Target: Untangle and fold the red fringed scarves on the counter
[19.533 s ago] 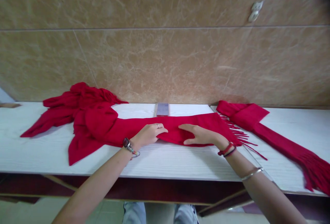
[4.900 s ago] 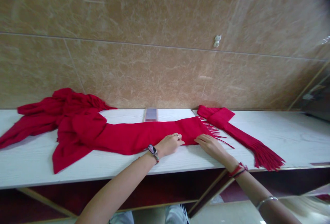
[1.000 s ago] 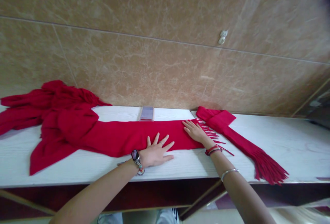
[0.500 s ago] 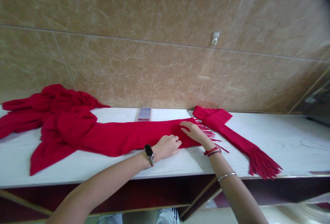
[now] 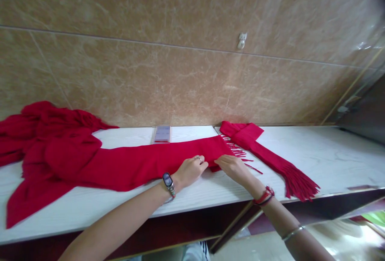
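Note:
A red scarf [image 5: 144,160] lies stretched along the white tabletop, with its fringed end at the right and its left end bunched up. My left hand [image 5: 192,168], wearing a ring and a watch, is closed on the scarf's near edge. Just right of it, my right hand [image 5: 236,168] pinches the same edge close to the fringe. The fingertips of both hands are partly hidden. Beyond the fringe rests a second red scarf [image 5: 270,160], narrow and folded over at its far end, its tassels reaching the table's front edge.
A heap of red cloth [image 5: 54,120] fills the far left against the brown tiled wall [image 5: 168,76]. Behind the scarf sits a small blurred rectangular item [image 5: 162,134]. A white cat-shaped hook [image 5: 242,40] is on the wall. Open shelving runs under the white tabletop [image 5: 315,144].
My right hand has gone from lying flat on the scarf to pinching its near edge. My left hand stays closed at that edge. The view has shifted slightly.

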Available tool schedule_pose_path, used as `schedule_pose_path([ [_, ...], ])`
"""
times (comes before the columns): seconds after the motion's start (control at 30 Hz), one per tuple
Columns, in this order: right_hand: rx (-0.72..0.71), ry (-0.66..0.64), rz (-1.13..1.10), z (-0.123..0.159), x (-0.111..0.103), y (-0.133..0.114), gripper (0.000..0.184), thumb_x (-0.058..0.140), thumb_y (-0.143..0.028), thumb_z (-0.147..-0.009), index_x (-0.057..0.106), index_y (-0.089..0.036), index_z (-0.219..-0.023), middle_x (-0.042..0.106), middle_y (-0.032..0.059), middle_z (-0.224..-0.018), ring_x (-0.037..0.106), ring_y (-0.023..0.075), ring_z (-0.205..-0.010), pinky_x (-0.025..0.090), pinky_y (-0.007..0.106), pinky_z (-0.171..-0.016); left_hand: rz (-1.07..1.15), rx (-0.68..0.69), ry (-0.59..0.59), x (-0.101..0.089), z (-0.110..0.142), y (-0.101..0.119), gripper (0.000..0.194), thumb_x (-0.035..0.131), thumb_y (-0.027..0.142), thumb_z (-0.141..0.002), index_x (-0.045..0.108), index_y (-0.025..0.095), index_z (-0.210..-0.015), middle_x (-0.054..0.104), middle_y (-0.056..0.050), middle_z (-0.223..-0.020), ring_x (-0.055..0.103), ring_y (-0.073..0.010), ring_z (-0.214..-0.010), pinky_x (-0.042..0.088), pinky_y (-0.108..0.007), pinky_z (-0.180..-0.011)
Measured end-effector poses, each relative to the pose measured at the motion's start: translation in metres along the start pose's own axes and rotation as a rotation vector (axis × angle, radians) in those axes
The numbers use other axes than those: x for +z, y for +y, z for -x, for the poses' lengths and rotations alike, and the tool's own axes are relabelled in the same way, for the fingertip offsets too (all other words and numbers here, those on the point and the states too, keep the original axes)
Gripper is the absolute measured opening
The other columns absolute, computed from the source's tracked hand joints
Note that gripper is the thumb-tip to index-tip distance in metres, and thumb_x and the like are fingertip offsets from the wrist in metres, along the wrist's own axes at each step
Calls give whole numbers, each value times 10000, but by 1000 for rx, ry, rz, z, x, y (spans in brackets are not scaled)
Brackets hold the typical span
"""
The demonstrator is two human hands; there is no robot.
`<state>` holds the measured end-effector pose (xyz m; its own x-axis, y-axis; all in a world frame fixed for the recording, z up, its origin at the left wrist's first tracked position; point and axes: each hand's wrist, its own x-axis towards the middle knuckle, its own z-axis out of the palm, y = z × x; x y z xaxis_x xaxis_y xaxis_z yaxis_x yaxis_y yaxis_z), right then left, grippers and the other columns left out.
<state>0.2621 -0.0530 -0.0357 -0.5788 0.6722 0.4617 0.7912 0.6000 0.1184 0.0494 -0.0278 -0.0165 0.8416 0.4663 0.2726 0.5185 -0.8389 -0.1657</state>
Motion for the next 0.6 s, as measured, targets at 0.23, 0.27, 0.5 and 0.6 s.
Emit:
schedule_pose_path([
  [0.23,-74,-1,146,1,-5,-8,213,427,-106,-858,622,-144,-780,613,59,-704,564,147,-666,439,262,-633,-45,57,4,2,1,2,92,468,119,-852,542,158,-890,540,-48,-886,496,-181,-844,450,-260,-630],
  [0.27,-79,-11,152,1,-7,-9,207,431,-111,-858,618,-143,-777,610,56,-704,560,148,-661,434,262,-624,-41,59,2,2,1,2,94,465,120,-855,543,159,-890,538,-50,-890,490,-183,-848,448,-262,-630],
  [0.5,-103,-30,152,4,-10,-9,229,397,-133,-879,625,-147,-865,614,72,-765,558,170,-713,437,294,-656,-2,51,14,1,1,-1,135,431,106,-865,553,157,-897,528,-56,-882,471,-180,-840,430,-268,-647],
  [0.6,-70,15,147,4,-7,-7,256,378,-124,-882,627,-146,-825,602,78,-748,539,168,-706,433,300,-668,-29,60,42,0,0,0,133,433,119,-868,555,153,-910,529,-62,-896,466,-186,-855,426,-282,-680],
])
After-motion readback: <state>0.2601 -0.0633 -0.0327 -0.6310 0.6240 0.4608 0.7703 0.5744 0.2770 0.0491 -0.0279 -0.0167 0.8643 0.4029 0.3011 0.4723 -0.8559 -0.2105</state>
